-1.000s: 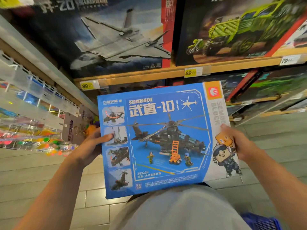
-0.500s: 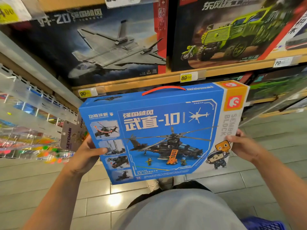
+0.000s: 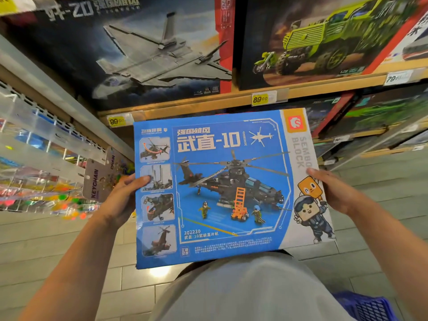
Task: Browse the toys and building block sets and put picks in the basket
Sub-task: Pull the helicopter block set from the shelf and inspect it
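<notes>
Head view: helicopter set box (image 3: pixel 231 188) between left hand (image 3: pixel 120 200) and right hand (image 3: pixel 333 191).

I can see only a corner of the blue basket (image 3: pixel 368 308), cut off at the bottom edge. The helicopter box (image 3: pixel 222 188) hides my fingers behind it on both sides. The boxes on the lower shelf (image 3: pixel 382 117) are blurred, their print unreadable.
</notes>
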